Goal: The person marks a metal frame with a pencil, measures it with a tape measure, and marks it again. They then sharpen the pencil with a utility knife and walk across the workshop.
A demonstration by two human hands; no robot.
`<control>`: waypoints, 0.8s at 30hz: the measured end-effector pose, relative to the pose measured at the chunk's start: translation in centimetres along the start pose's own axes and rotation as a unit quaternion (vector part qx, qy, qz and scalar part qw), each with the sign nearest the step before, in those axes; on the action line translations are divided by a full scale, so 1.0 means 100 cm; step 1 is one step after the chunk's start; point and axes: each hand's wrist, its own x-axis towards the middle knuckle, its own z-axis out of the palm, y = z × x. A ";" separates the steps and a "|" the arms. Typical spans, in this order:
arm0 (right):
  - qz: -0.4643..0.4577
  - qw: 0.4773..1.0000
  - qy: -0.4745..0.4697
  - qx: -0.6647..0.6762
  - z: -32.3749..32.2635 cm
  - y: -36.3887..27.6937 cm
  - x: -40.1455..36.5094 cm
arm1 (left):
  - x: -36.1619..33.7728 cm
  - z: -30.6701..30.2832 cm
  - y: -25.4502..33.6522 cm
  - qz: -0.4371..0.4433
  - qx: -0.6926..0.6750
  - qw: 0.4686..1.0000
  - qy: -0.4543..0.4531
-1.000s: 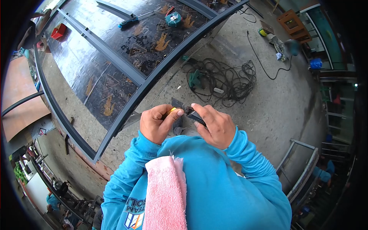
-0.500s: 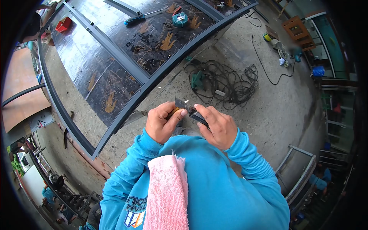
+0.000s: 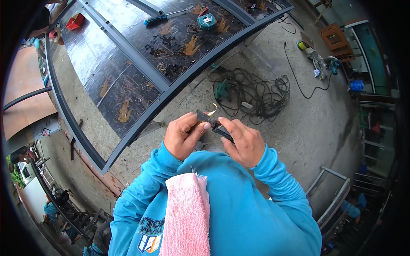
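Note:
Pinched between the thumb and fingers of my left hand [image 3: 183,135] is a dark flat piece [image 3: 203,116]. From its top edge rises a thin, curled, pale-yellow strip [image 3: 214,109]. My right hand [image 3: 243,143] is closed around a black tool [image 3: 224,132], whose near end meets the flat piece between my hands. The right index finger lies along the tool. What kind of tool and piece these are is too small to make out, and my fingers partly hide both.
A dark metal frame [image 3: 143,118] lies over a glossy dark board [image 3: 128,72]. On it are a screwdriver [image 3: 164,17], a tape measure [image 3: 206,21] and a red box [image 3: 75,21]. A tangled black cable [image 3: 260,98] lies on the floor; a power tool [image 3: 331,65] sits at right.
The pale strip above the flat piece has grown from a short tip into a longer curl. My hands have barely moved, and the view has shifted slightly.

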 end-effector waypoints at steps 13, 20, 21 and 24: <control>-0.009 1.000 0.012 0.007 -0.004 0.012 -0.006 | -0.001 0.009 0.006 -0.097 -0.026 0.995 -0.018; -0.009 1.000 0.008 0.008 -0.007 0.019 -0.009 | 0.009 0.024 0.005 0.062 -0.013 0.997 0.053; -0.008 1.000 0.006 0.008 -0.007 0.020 -0.009 | 0.008 0.023 0.005 0.034 -0.012 0.999 0.035; -0.013 0.999 0.029 0.008 -0.008 0.020 -0.009 | 0.005 0.016 0.007 -0.061 0.011 0.998 -0.013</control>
